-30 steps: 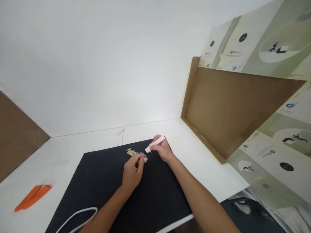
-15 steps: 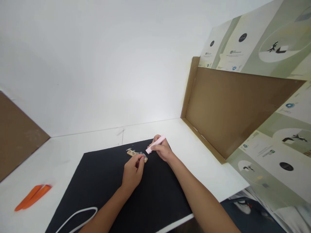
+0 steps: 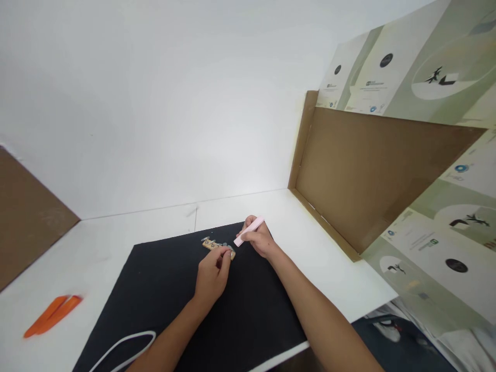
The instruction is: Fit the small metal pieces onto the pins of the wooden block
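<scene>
A small tan wooden strip point(image 3: 208, 244) with several shiny metal parts lies slantwise on a black mat point(image 3: 166, 289). My left hand point(image 3: 213, 270) is closed at the strip's right half, thumb and forefinger pressed together and covering part of it. What is pinched between those fingertips is hidden. To the right, my right hand point(image 3: 259, 240) is wrapped around a pale pink bar-shaped tool point(image 3: 249, 231), its lower end pointing down-left towards the strip. The bar's exact kind does not show, and a gap separates its end from the strip.
An orange object point(image 3: 53, 316), perhaps a folded strap, lies on the white table point(image 3: 34, 266) at left. A white cable point(image 3: 127, 337) loops beside my left forearm. A white wall stands behind; brown board panels point(image 3: 380, 170) rise at both sides.
The lower end of the pink bar has shifted very slightly to the right, away from the strip. My left hand and the strip stay in place.
</scene>
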Demonstrator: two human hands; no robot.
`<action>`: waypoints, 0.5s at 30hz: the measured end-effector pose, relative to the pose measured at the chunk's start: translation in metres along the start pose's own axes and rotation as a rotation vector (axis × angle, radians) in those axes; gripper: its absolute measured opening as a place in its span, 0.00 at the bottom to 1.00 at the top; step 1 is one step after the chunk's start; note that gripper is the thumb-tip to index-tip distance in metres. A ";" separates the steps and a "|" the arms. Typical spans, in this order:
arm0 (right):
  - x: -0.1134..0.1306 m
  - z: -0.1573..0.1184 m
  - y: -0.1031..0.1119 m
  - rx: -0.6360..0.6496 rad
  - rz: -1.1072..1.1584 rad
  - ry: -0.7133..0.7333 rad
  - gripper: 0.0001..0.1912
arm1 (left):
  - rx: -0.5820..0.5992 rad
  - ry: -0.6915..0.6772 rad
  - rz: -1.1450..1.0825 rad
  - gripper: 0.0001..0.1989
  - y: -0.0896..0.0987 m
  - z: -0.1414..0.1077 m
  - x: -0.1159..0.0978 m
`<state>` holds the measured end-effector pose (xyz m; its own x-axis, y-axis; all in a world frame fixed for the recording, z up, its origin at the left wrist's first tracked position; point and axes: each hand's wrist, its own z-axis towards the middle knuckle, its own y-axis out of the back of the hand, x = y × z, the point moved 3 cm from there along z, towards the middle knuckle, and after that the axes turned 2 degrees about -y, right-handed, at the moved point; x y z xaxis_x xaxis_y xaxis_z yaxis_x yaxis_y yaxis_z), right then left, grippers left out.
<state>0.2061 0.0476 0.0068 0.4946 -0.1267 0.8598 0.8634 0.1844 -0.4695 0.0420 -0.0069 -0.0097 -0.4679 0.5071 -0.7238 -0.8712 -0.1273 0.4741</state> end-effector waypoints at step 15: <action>-0.001 0.001 0.002 -0.059 0.037 0.032 0.18 | 0.016 0.006 -0.006 0.10 -0.001 0.000 -0.001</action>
<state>0.2072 0.0492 0.0050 0.5286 -0.1524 0.8350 0.8482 0.1320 -0.5129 0.0434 -0.0072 -0.0093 -0.4637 0.5026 -0.7297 -0.8715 -0.1103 0.4778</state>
